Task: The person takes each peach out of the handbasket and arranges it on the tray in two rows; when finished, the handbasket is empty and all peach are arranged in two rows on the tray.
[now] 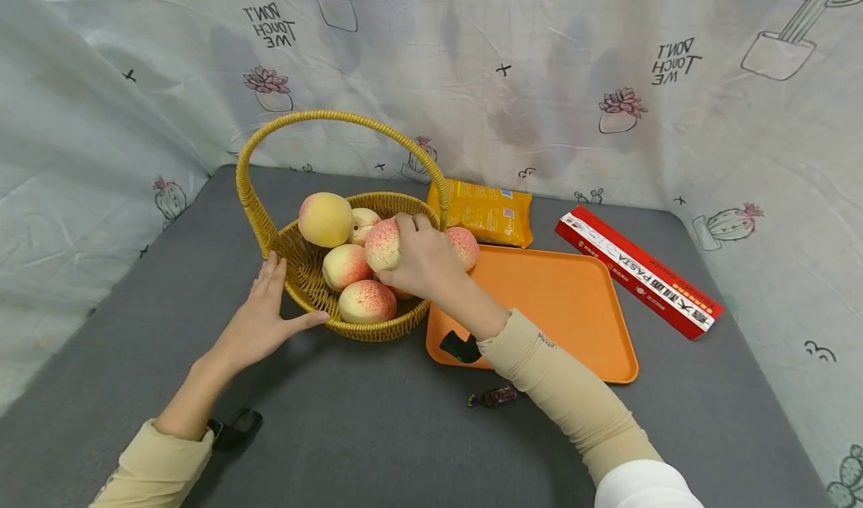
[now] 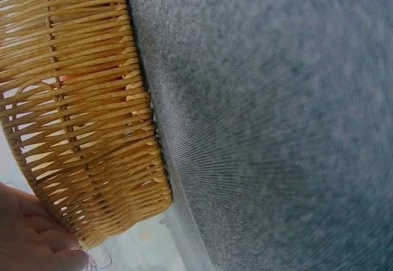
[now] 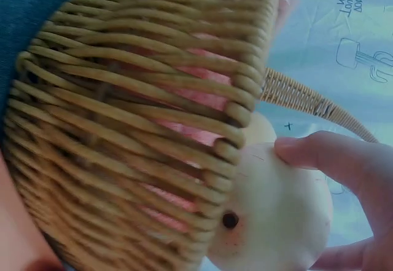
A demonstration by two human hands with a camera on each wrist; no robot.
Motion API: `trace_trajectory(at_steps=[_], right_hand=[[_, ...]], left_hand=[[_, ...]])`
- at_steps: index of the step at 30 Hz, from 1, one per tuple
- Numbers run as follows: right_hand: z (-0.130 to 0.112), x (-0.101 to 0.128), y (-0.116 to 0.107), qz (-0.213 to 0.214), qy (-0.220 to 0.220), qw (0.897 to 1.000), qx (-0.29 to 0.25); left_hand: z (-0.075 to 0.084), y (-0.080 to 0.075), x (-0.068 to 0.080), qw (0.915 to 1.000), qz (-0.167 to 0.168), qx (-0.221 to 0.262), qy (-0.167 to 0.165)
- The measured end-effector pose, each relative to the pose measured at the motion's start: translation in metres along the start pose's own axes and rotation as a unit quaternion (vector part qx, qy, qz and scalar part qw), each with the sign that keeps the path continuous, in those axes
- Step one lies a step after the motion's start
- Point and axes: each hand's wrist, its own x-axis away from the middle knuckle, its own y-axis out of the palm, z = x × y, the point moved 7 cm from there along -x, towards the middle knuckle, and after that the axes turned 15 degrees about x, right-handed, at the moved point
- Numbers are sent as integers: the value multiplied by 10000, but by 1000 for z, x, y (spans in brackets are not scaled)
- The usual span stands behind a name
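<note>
A yellow wicker basket (image 1: 374, 332) with a tall arched handle stands on the table and holds several peaches, among them a yellow one (image 1: 326, 219) and a red-speckled one (image 1: 367, 302). My right hand (image 1: 431, 261) reaches over the basket's right side and grips a peach (image 1: 382, 245). The right wrist view shows this peach (image 3: 276, 206) at the rim, with my thumb on its top. My left hand (image 1: 259, 321) rests against the basket's near left side, fingers stretched along it and thumb at the rim. In the left wrist view its fingers (image 2: 52, 240) touch the woven wall.
An orange tray (image 1: 546, 306) lies right of the basket, with another peach (image 1: 464, 247) at its back left corner. Behind it is an orange packet (image 1: 488, 212). A red pasta box (image 1: 640, 272) lies at the right. A small dark wrapped item (image 1: 499, 396) lies before the tray.
</note>
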Motion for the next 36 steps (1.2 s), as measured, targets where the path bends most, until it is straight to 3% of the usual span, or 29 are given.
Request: trace_trajectory(at_steps=[11,19,23,30,33,36], right_hand=[[9,14,-1,472,-145,9931,-1064],[19,21,-2,756,21,9762,-2030],[29,28,-7,1003,160,9579,-2687],[50,40,-25,1391,227,9016,-4089],[58,46,-34,1487,189,8896,-4314],[64,53,-42,1615,104,8876,-4312]], left_hand=[[1,-1,0,9999,29,97,90],[0,-1,-1,10000,25,34,17],[1,-1,-1,10000,8,10,-8],[2,0,0,10000,-32,-9,-34],[3,0,-1,10000,-52,2,-39],[3,0,-1,10000,-59,-5,-46]])
